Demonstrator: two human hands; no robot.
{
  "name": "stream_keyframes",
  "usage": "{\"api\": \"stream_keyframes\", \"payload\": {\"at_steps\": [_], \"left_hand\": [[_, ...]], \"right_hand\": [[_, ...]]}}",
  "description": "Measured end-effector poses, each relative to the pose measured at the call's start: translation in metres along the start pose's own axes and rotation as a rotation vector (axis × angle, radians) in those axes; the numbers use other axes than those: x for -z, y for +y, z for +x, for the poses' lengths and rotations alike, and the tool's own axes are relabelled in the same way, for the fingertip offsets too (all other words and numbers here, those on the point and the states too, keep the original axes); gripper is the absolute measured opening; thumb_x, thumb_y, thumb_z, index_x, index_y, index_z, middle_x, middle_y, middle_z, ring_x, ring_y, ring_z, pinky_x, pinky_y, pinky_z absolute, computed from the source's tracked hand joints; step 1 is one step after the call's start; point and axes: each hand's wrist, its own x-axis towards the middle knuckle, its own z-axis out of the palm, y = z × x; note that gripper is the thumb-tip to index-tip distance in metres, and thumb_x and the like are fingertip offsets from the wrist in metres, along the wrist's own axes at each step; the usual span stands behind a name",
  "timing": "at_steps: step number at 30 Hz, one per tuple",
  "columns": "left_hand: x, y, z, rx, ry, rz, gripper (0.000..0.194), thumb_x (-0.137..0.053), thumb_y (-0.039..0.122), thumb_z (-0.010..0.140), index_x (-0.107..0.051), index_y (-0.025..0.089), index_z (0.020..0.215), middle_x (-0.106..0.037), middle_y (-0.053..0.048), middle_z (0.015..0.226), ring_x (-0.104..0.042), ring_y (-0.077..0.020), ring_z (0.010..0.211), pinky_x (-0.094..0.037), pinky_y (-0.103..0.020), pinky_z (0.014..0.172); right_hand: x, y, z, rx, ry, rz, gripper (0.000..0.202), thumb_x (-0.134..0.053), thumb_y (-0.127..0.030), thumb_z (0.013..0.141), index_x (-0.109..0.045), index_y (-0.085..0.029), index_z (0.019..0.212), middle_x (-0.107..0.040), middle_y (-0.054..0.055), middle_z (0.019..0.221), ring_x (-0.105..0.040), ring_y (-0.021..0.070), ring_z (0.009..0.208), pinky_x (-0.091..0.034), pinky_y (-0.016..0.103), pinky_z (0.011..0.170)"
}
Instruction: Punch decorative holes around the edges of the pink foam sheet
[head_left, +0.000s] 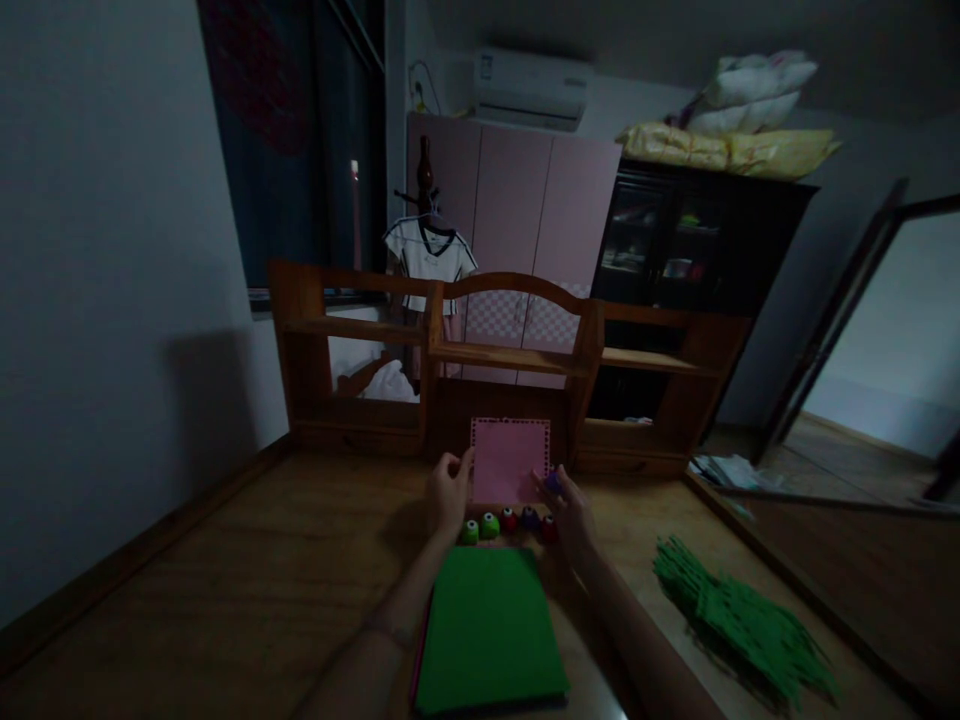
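A pink sheet of paper (pixel 510 462) stands tilted up in front of me, with a row of small punched shapes along its top and side edges. My left hand (pixel 450 492) pinches its left edge between thumb and fingers. At the right edge, my right hand (pixel 571 508) is closed around a small purple craft punch (pixel 553 482). Just below the sheet, several similar punches with white round marks sit in a row: green ones (pixel 489 525), red ones (pixel 509 518) and a dark purple one (pixel 529 518). Nearest me lies a stack of green paper (pixel 491 630).
A loose heap of green cut paper (pixel 742 615) lies on the wooden desk (pixel 225 560) at the right. A wooden shelf unit (pixel 360 420) closes off the desk's back edge. A wall (pixel 112 350) borders the left side.
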Motion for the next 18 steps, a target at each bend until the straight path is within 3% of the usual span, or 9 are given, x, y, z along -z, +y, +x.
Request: {"api": "stream_keyframes", "payload": {"at_steps": [4, 11, 18], "left_hand": [[0.005, -0.017, -0.002, 0.126, 0.01, -0.059, 0.046, -0.042, 0.057, 0.083, -0.044, 0.019, 0.058, -0.04, 0.003, 0.05, -0.041, -0.0121, 0.05, -0.028, -0.022, 0.049], [0.005, -0.025, 0.008, 0.088, 0.109, -0.176, 0.03, -0.057, 0.048, 0.077, -0.058, 0.018, 0.082, -0.061, -0.003, 0.081, -0.057, -0.0165, 0.076, -0.042, -0.025, 0.069], [0.003, -0.016, -0.001, 0.216, 0.021, -0.258, 0.042, -0.062, 0.056, 0.069, -0.056, 0.016, 0.077, -0.058, 0.0, 0.065, -0.055, -0.0128, 0.059, -0.04, -0.022, 0.055]], "right_hand": [[0.002, -0.004, 0.003, -0.007, 0.006, 0.045, 0.032, -0.066, -0.047, 0.07, -0.063, -0.021, 0.089, -0.068, 0.003, 0.095, -0.063, 0.0257, 0.1, -0.049, 0.037, 0.09], [0.009, -0.001, 0.008, -0.083, 0.022, 0.161, 0.026, -0.066, -0.044, 0.072, -0.061, -0.02, 0.081, -0.069, 0.003, 0.089, -0.061, 0.0254, 0.103, -0.045, 0.04, 0.096], [0.016, -0.002, 0.012, -0.157, 0.029, 0.191, 0.03, -0.061, -0.049, 0.076, -0.061, -0.022, 0.087, -0.069, 0.005, 0.101, -0.057, 0.022, 0.11, -0.042, 0.037, 0.1]]}}
